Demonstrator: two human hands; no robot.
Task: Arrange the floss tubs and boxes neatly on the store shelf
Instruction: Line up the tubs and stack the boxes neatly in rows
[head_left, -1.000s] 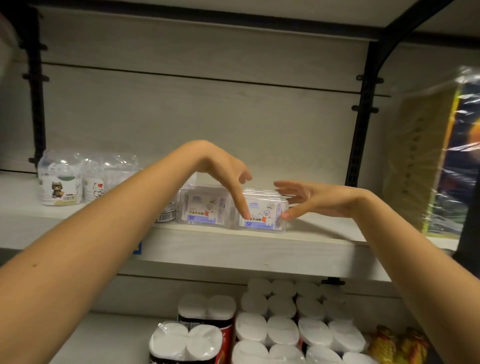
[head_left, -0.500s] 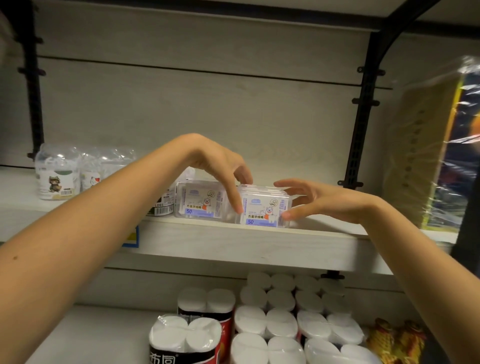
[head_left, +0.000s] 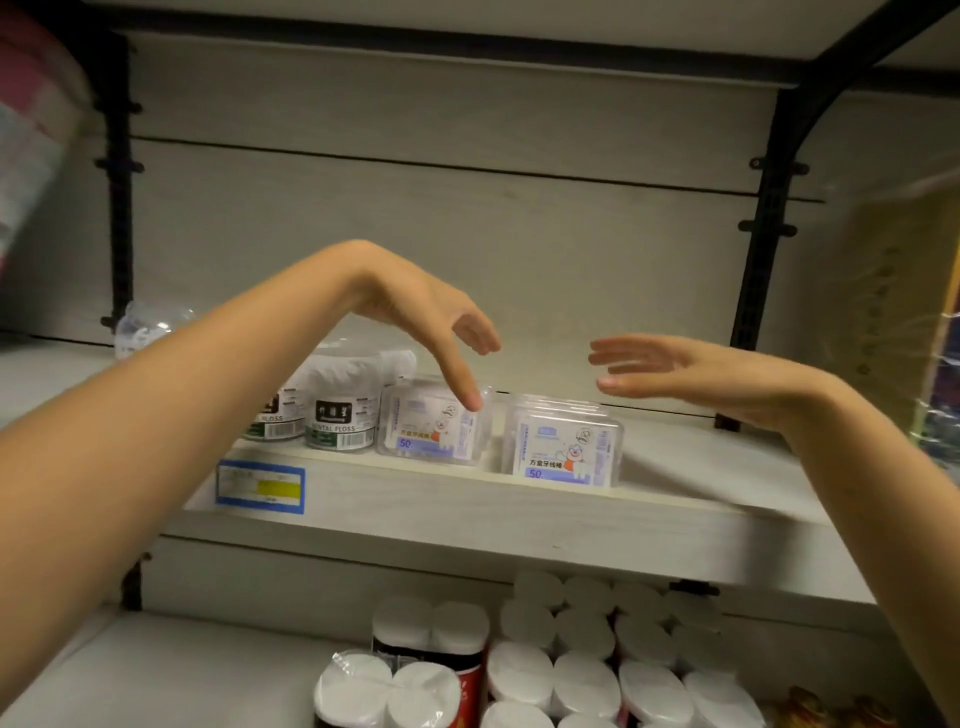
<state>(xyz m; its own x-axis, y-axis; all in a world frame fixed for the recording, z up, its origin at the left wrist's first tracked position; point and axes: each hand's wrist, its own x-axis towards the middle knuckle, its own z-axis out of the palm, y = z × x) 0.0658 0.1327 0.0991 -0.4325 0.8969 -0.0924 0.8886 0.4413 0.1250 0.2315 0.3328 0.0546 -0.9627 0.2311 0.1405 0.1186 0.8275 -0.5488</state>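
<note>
Left hand (head_left: 431, 322) is hanging bent at the wrist over the left floss box (head_left: 434, 431), fingers drooping loose, gripping nothing. Index fingertip is sitting at the box's top right corner; cannot tell if it is really touching. Probably nudging that box into line.

Right hand (head_left: 675, 371) is hovering flat, fingers straight and spread a little, holding nothing, above the right floss-box stack (head_left: 563, 449) and apart from it.

Both box groups are standing upright at the front edge of the shelf (head_left: 519, 519), labels facing out, a narrow gap between them. Left one is looking slightly turned, so the row is not square yet. Two dental floss tubs (head_left: 340, 415) are sitting just left of the boxes, touching or nearly so, labels forward for shoppers.

Price label (head_left: 261, 489) is stuck on the shelf lip below the tubs. Paper roll packs (head_left: 571, 670) are filling the shelf underneath. A wrapped package (head_left: 935, 332) is standing at far right.

Judgement: arranging is nearly finished, with closing the gap and squaring left.
</note>
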